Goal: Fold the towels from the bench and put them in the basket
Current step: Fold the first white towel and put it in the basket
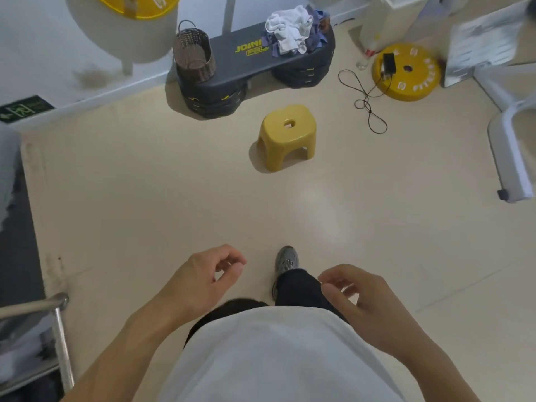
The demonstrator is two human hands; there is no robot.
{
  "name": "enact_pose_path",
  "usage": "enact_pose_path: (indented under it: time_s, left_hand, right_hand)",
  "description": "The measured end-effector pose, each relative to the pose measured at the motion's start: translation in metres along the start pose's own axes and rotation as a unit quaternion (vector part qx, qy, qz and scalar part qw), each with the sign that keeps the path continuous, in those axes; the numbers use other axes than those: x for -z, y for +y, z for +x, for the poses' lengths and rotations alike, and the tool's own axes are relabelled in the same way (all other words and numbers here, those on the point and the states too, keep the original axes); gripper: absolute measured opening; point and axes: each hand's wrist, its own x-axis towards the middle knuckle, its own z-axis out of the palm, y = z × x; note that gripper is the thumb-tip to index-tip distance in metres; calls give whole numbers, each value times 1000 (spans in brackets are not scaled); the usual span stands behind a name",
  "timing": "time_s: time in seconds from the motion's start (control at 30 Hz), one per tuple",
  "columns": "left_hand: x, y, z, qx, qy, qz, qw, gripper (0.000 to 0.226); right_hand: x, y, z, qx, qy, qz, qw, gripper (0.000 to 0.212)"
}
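Towels (293, 31) lie in a crumpled heap, white over blue-grey, on the right end of the dark bench (249, 58) at the far side of the room. The basket (195, 53), brown wicker with a thin wire handle, stands upright on the bench's left end, well apart from the heap, with bare bench top and yellow lettering between them.

Between the person and the bench stands a yellow stool (287, 136) (small, with a hole in its seat), just in front of the bench's middle. To the right of the bench a yellow weight plate (412, 79) lies flat on the floor with a small black box on it, and a thin black cable (367, 103) loops across the floor from it toward the stool's right. A metal rail (58, 323) shows at the lower left.

Both hands are low in the view, near the person's white shirt. The left hand (203, 281) holds nothing, its fingers loosely curled toward the thumb. The right hand (358, 297) is likewise loosely curled and empty. One grey shoe (285, 261) points toward the stool.
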Motion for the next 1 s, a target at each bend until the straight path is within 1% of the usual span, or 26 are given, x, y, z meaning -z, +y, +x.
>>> enact_pose_path:
  time_s: [0.07,0.23,0.37,0.5,0.77,0.9,1.0]
  left_hand:
    - [23,15,33,14,-1,-3,1000,11]
    - [87,28,107,52,39,-24,998,12]
    - [142,27,181,61,43,-38,997,10]
    - [211,28,267,39,39,-47,997,12]
    - [358,58,419,12,15,-17,1000,12]
    - [410,71,487,14,22,-11,1000,12]
    - [436,78,531,20,37,-6,999,11]
  right_hand:
    - [31,-24,51,19,-9,2,1000,15]
    - [90,-75,177,40,-28,5,999,14]
    - [109,-114,280,49,-37,6,998,12]
    - [115,-154,372,45,-26,17,999,11]
    - [145,-217,500,-1,-5,36,999,14]
    - [163,-235,560,-15,-8,44,999,14]
    - [180,-249,613,-12,-18,50,999,12]
